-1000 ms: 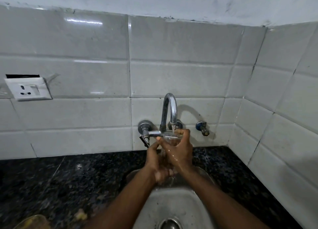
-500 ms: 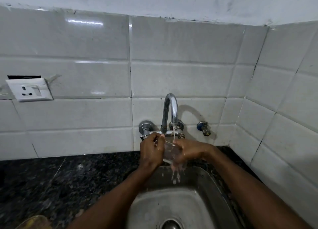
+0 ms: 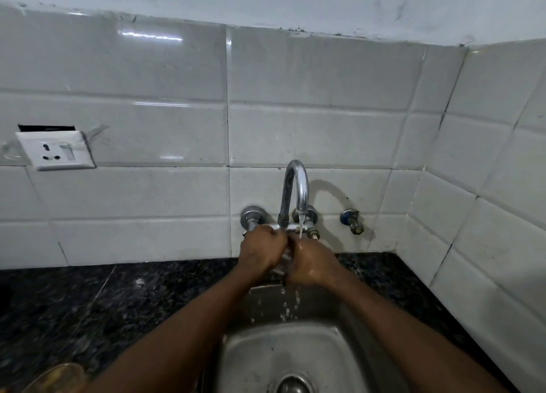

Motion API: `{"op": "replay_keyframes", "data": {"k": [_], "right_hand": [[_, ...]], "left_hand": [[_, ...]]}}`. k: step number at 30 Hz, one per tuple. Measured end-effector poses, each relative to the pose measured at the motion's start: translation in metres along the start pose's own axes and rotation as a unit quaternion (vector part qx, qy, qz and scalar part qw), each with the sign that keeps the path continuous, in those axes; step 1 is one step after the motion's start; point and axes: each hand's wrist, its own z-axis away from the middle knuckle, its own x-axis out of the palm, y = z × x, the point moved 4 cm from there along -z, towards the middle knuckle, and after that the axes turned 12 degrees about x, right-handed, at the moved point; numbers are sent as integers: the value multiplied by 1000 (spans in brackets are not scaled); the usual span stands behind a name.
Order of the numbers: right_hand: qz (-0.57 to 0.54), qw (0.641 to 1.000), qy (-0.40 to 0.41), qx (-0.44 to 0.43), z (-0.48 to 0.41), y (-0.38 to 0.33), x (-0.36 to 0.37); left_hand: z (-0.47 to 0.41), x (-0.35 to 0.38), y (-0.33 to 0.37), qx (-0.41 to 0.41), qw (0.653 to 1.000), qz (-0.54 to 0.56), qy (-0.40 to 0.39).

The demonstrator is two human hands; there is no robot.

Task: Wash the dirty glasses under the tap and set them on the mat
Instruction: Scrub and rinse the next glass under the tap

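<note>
Steel sink (image 3: pixel 266 357) below tap (image 3: pixel 298 183); L hand (image 3: pixel 261 249), R hand (image 3: pixel 310 264) both curled round glass (image 3: pixel 284 258).

A: Wall tiles (image 3: pixel 165 67)?
B: Plain white with thin grey grout lines; the socket (image 3: pixel 56 150) is white too.
A: The counter (image 3: pixel 88 304)?
B: Black, speckled with pale grey flecks.
A: Tap (image 3: pixel 295 183) and sink (image 3: pixel 339 357)?
B: Shiny silver tap, duller grey sink; the side valve (image 3: pixel 351 220) has a blue collar.

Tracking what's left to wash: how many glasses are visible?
2. One glass is gripped by the left hand and right hand under the tap; a second glass, partly cropped, sits on the counter bottom-left. Others may be hidden.
</note>
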Motion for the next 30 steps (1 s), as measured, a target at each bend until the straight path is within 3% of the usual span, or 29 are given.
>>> {"op": "replay_keyframes", "data": {"k": [3,4,5,7,9,10,11,14,15,17,19,20,22,26,28,30], "right_hand": [[-145,978,-148,-3,-1,9,-9],[-164,972,-169,-4,1,9,-8],[-153,976,-157,-6,2,7,-7],[-40,999,-13,-24,5,0,-6],[50,992,116,-28,7,-3,3],[44,990,127,-31,6,-3,5],[14,995,99,-31,4,0,5],[-154,983,-90,-47,2,8,-4],[-179,975,-123,-53,4,8,-6],[-116,990,-73,-32,3,7,-2],[32,996,80,-21,1,1,6],[52,992,113,-21,2,-1,10],[17,995,86,-36,1,-1,12],[-165,979,-107,-56,2,4,-3],[-146,984,-91,-45,7,0,-1],[-35,999,24,-7,12,-8,-1]], "left_hand": [[17,-8,3,211,976,19,49],[19,-8,5,237,970,20,55],[17,-5,6,223,974,9,51],[9,1,6,97,994,-39,41],[5,6,0,-42,997,-52,38],[5,7,0,-61,996,-53,34],[7,7,1,-38,998,-47,36],[18,1,8,175,984,-20,43],[19,0,9,211,976,-39,33],[16,0,9,178,981,-65,32],[11,0,9,64,995,-78,21],[9,1,9,29,995,-93,12],[11,5,6,29,997,-77,8],[21,-2,6,221,973,-30,56],[16,1,5,200,977,-57,52],[9,7,4,109,989,-92,45]]}}
